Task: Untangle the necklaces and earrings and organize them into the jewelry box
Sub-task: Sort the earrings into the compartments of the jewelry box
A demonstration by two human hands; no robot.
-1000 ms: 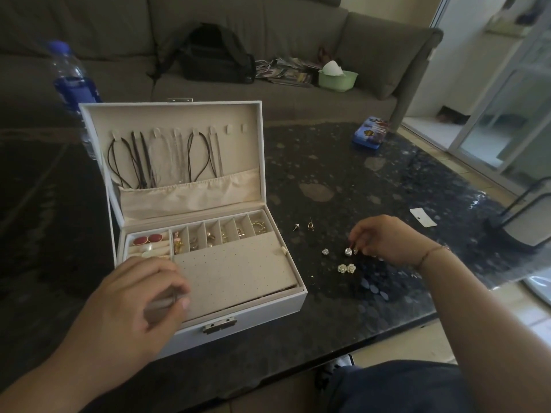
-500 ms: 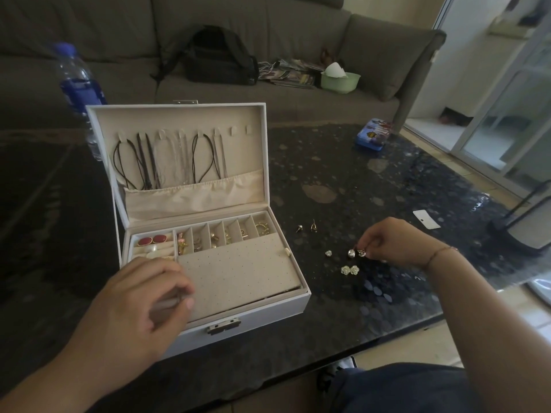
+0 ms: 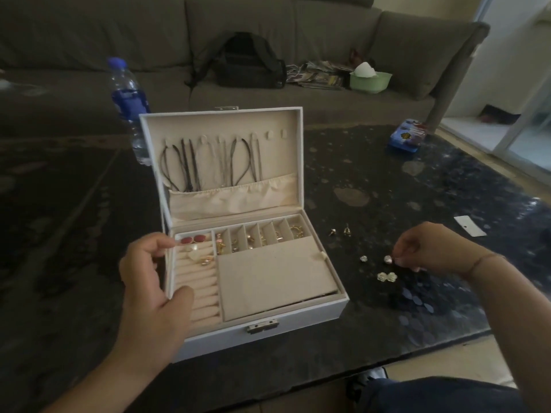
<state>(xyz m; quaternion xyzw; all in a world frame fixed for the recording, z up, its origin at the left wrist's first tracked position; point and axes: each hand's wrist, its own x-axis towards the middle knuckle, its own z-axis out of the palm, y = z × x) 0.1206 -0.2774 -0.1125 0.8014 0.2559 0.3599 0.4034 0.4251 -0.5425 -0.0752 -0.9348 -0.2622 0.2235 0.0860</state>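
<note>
A dark speckled table carries a jewelry box, loose earrings, a water bottle and a blue tin.

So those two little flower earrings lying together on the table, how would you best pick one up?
Probably pinch one flower earring by the rim of its petals, from straight above. The pair lies flat on the dark table, touching, so take the outer edge, away from its twin. The right hand is already close by.
</note>
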